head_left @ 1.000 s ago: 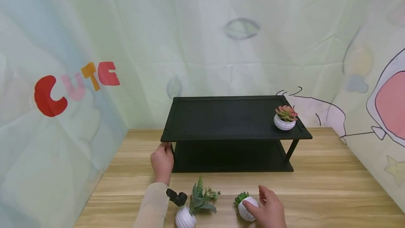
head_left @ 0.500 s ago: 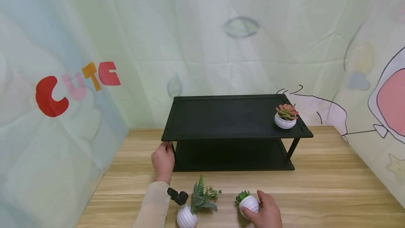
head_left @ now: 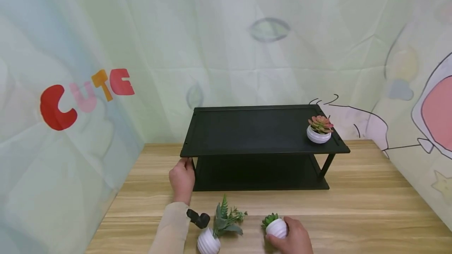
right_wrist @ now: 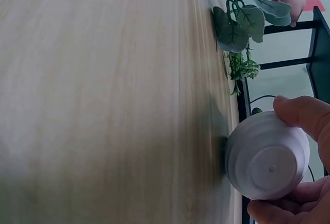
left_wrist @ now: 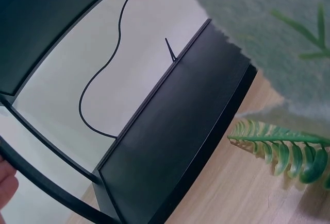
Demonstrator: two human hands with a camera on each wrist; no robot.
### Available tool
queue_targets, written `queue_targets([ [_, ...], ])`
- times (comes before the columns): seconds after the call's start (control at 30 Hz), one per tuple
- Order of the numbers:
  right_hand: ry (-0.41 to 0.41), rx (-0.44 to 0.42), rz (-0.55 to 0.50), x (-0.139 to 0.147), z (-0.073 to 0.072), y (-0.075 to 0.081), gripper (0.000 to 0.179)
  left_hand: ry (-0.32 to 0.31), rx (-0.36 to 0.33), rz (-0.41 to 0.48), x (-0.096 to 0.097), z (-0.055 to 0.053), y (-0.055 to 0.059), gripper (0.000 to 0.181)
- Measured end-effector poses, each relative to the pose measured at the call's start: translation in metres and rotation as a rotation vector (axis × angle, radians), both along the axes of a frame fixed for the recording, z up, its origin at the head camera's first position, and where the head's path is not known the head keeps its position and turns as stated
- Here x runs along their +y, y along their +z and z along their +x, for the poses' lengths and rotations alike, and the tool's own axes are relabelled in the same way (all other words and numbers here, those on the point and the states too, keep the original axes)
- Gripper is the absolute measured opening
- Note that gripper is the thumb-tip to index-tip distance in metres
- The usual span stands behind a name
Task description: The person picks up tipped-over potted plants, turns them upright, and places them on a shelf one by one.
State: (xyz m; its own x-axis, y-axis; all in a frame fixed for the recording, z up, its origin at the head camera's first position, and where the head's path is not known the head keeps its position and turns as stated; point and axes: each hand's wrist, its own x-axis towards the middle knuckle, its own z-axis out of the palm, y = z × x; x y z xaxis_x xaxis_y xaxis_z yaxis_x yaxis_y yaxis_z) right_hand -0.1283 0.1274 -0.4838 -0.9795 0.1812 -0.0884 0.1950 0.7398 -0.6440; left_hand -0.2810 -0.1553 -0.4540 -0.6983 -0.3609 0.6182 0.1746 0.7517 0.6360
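Three white ridged round pots, holding three plants: one pink-and-green rosette succulent, one green succulent, one leafy green spray. One black rectangular two-tier shelf. One pale wood-grain tabletop. Two bare hands: left hand, right hand. One small black device. Four whole coloured letters.

Light-brown wood-grain tabletop spans btm of frame. Black rectangular 2-tier shelf stands on it, approx ctr; its top bears a pink-green succulent in round white ribbed pot, upright, nr frame-R end. Btm ctr: leafy green plant in white ribbed pot lies tipped on wood. Btm, R of ctr: small green succulent in white ribbed pot, tilted; can't tell if touching tabletop.
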Motion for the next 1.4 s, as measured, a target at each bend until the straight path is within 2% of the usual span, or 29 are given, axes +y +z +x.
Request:
queue_targets([
  [0.23, 0.005, 0.002, -0.003, -0.001, 0.0, -0.002, 0.069, -0.003, -0.013, 0.002, 0.0, -0.001, -0.001, 0.016],
  [0.5, -0.026, -0.072, -0.073, 0.002, -0.004, -0.002, 0.072, 0.006, -0.003, -0.003, 0.0, -0.001, -0.002, 0.016],
  [0.67, -0.061, -0.014, -0.139, 0.007, -0.001, 0.0, 0.066, 0.014, -0.026, 0.003, 0.0, 0.001, -0.002, 0.015],
  [0.87, -0.068, 0.045, -0.133, 0.01, -0.001, 0.003, 0.065, 0.011, -0.022, -0.002, 0.0, 0.0, -0.001, 0.016],
  [1.23, -0.081, 0.098, -0.125, 0.009, 0.002, 0.001, 0.057, 0.015, -0.004, 0.001, 0.001, 0.001, 0.0, 0.013],
  [1.4, -0.079, 0.072, -0.137, 0.009, 0.002, -0.003, 0.057, 0.017, 0.022, -0.011, 0.001, 0.0, -0.001, 0.014],
])
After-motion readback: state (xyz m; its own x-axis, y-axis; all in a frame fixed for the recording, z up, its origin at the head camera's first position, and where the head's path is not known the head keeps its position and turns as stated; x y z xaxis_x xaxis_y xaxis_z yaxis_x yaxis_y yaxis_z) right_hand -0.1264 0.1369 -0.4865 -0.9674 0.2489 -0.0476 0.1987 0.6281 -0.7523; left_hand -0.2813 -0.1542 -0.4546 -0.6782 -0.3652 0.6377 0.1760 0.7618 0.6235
